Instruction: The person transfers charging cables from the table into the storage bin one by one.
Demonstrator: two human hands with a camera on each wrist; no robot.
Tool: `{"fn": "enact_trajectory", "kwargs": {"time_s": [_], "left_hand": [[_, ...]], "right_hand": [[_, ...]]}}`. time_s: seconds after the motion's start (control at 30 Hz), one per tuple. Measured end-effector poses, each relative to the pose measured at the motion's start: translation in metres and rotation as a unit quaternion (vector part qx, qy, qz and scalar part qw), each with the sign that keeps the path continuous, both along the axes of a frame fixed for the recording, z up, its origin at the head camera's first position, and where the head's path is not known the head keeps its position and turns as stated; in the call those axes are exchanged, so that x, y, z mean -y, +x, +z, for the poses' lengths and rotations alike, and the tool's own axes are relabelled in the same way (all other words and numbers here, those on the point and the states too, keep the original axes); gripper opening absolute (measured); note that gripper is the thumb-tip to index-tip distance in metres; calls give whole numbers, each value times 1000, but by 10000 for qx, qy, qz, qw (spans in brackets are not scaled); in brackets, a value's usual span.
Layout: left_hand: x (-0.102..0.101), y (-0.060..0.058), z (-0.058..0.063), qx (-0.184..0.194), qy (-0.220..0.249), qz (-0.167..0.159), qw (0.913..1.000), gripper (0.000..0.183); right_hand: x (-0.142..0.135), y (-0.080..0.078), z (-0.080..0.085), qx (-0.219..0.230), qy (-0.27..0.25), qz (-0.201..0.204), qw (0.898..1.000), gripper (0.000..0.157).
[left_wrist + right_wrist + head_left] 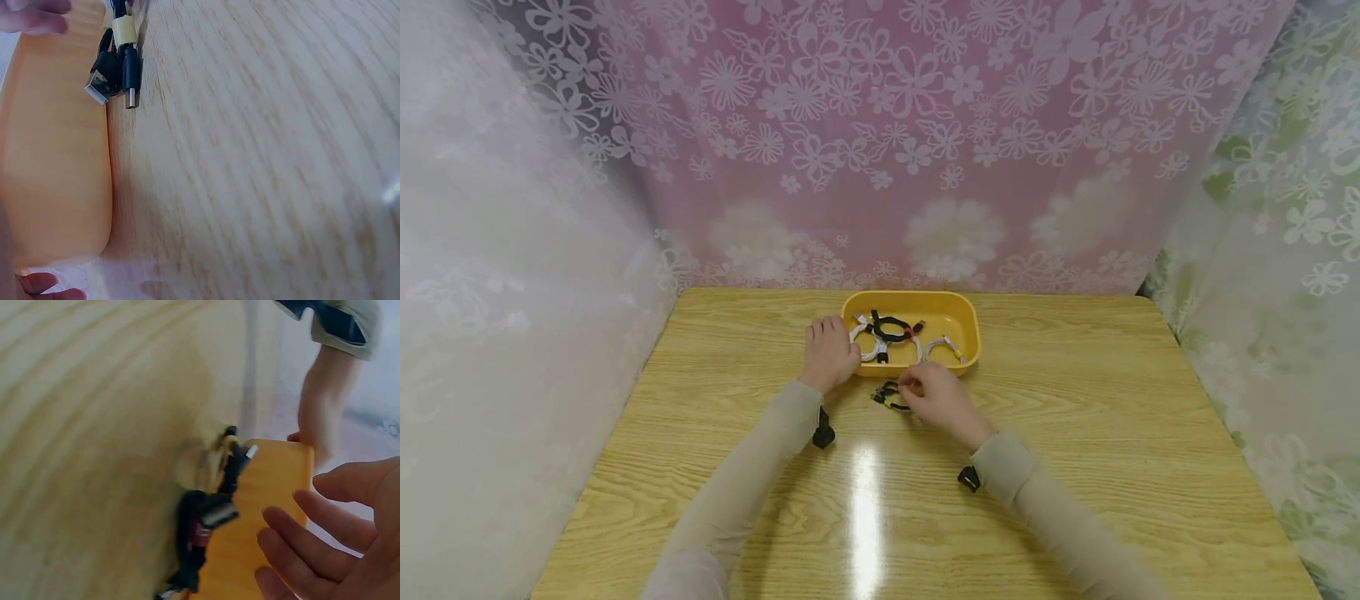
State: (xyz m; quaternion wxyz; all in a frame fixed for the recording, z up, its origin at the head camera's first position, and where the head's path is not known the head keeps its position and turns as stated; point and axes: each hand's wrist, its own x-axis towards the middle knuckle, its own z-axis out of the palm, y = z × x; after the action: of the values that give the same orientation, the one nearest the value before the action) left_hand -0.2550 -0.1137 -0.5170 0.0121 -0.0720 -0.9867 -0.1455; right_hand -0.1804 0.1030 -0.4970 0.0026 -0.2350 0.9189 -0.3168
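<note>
Head view: bright, even light; long white glare streak (866, 521) on glossy yellow wood-grain table (1075, 500); soft shadow beside beige-sleeved left forearm (737, 483). Left wrist view: cool, hazy; small bright glare at right edge. Right wrist view: dimmer; black bundled cables (182, 534) blurred, table grain soft.

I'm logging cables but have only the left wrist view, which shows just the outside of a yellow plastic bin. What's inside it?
Observer: The head view shows a coiled black cable with a red tie and coiled white cables inside the bin.
Operator: I see one black cable bundle with a pale yellow tie on the wood-grained table. Is there another?
Observer: Yes, the right wrist view shows a second black cable bundle with a red tie beside it.
Operator: Is the right hand holding a cable?
Observer: In the right wrist view, no cable shows between its fingers.
</note>
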Motion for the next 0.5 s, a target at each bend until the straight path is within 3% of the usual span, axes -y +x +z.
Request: {"fn": "enact_trajectory", "kwargs": {"time_s": [0.2, 0.5], "left_hand": [[-1, -1, -1, 11, 2, 19, 10000, 34], [0, -1, -3, -100, 41, 11, 9999, 34]], "right_hand": [[2, 5, -20, -665, 509, -371, 9958, 13], [9, 14, -31, -592, 631, -925, 9919, 22]]}}
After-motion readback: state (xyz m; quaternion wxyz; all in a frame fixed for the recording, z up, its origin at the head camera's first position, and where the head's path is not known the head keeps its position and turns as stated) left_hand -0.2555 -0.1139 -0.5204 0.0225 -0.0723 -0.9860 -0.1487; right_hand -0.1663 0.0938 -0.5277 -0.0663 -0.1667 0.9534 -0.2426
